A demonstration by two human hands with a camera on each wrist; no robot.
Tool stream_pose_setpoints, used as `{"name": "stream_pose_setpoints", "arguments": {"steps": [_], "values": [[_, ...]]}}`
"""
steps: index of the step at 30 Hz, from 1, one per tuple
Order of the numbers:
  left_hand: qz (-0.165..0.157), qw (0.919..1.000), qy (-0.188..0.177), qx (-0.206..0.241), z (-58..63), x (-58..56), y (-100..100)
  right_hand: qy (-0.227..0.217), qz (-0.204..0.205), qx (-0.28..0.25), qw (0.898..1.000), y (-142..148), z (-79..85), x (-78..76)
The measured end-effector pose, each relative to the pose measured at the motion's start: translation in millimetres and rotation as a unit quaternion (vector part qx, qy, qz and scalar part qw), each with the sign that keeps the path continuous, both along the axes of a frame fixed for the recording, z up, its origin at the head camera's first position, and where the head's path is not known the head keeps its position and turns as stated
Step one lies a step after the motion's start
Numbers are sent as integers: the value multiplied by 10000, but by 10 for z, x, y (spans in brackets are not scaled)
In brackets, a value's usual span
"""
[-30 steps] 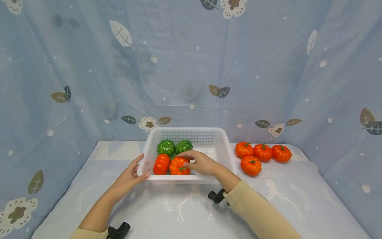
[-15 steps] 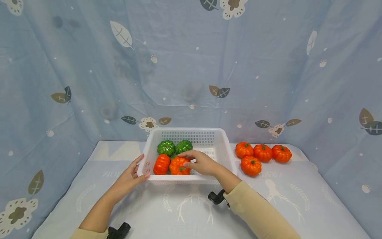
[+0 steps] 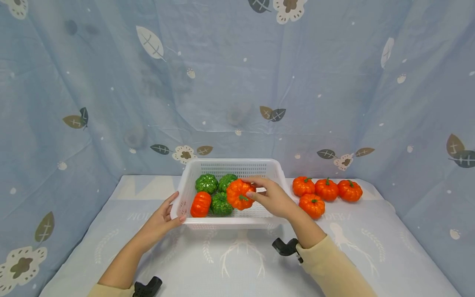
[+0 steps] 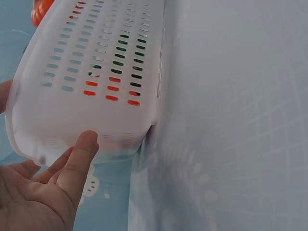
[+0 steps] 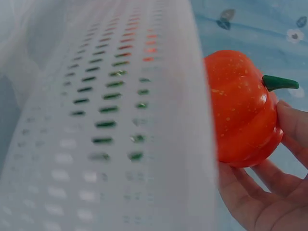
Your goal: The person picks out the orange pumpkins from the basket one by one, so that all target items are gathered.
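Note:
My right hand [image 3: 272, 198] pinches a small orange pumpkin [image 3: 237, 194] between thumb and fingers, above the white basket [image 3: 222, 223]. In the right wrist view the pumpkin [image 5: 240, 108] shows its green stem, past the basket's rim, with fingers around its side and underneath. My left hand [image 3: 162, 218] holds the basket at its left front corner, thumb on the rim and fingers along the end wall. Inside lie a second orange pumpkin [image 3: 201, 204], tipped on its side, and 3 green pumpkins, one [image 3: 221, 205] just left of the held one.
Several orange pumpkins [image 3: 327, 189] sit on the pale tablecloth [image 3: 178, 264] to the right of the basket. A blue patterned curtain [image 3: 237, 82] hangs right behind the table. The basket's walls are slotted.
My right hand has lifted the orange pumpkin up and to the right, uncovering a green pumpkin beneath it. The left hand and basket stay where they were.

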State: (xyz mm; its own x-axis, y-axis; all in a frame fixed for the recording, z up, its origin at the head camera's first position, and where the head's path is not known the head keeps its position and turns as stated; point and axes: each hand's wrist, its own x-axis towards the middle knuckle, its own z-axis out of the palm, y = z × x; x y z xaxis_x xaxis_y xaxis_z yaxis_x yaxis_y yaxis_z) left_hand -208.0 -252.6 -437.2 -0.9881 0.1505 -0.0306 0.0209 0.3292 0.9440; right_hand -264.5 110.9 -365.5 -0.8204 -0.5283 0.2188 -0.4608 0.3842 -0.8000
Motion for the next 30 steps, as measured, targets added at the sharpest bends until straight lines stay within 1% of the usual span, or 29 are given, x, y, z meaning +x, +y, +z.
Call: {"name": "stream_pose_setpoints", "arguments": {"steps": [5,10,17,24,27,30], "values": [[-18,10000,10,32,5,3,-5,202,-410,-170,9988,270,129,110],[7,10000,-11,-23,9,-3,-11,394,-853,-189,9954,543,196,186],[13,10000,2,-11,-5,-1,-15,642,-1328,139,9890,916,185,252],[51,10000,-19,-60,-13,4,-3,715,-1936,499,9772,1368,209,374],[41,10000,-17,-49,-11,5,0,781,-2120,558,9725,1556,219,409],[33,10000,-13,-35,-6,8,5,917,-2270,667,9673,1727,188,421]]}}
